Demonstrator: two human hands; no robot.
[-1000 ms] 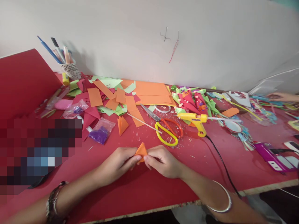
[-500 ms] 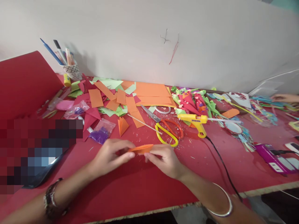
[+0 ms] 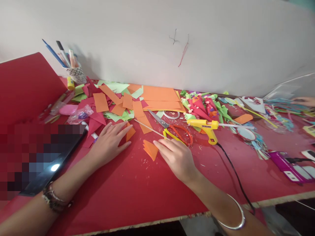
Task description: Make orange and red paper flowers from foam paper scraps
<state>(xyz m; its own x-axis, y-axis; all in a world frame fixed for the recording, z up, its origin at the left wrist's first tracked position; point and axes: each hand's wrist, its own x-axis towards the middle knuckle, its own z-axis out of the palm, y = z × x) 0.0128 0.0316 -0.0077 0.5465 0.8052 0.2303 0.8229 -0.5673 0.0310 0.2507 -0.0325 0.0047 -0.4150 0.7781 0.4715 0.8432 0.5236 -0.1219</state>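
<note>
My right hand (image 3: 177,158) has its fingertips on the right edge of a folded orange paper piece (image 3: 150,150). The piece is pleated to a point at the bottom. That hand's fingers are close together and its thumb is hidden; part of the yellow scissor handle lies behind it. My left hand (image 3: 110,140) is open, fingers spread over the red table. Beside its fingertips is a second folded orange piece (image 3: 131,132), partly covered. The scissors (image 3: 161,120) have one yellow and one orange handle. A thin stick (image 3: 149,127) lies across the paper scraps towards them.
A yellow glue gun (image 3: 204,124) with a black cord lies right of the scissors. Orange sheets (image 3: 159,95), paper scraps and finished paper figures (image 3: 197,104) line the wall. A pen cup (image 3: 76,74), a dark device (image 3: 52,167) and a purple power strip (image 3: 286,167) stand around. Another person's hand (image 3: 304,101) is far right.
My left hand has let go of the folded orange paper and moved left and up, spreading over the purple bag. My right hand has brought the piece down, its pleats now facing me.
</note>
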